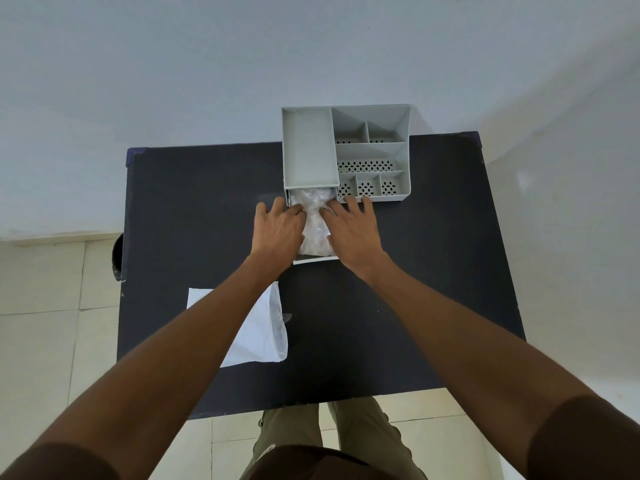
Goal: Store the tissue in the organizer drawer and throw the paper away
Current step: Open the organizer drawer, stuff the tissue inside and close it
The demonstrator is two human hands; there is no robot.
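Here we have both hands down on the tissue, which lies in the pulled-out drawer of the grey organizer at the far side of the dark surface. Our left hand and right hand are spread, fingers flat on it from either side, pinching nothing. The tissue looks soft, light and puffy, perhaps in a slippery clear wrap, so we judge it wants gentle pressing at the edges. The white paper lies near us under our left forearm, light and creasable, easiest lifted by an edge.
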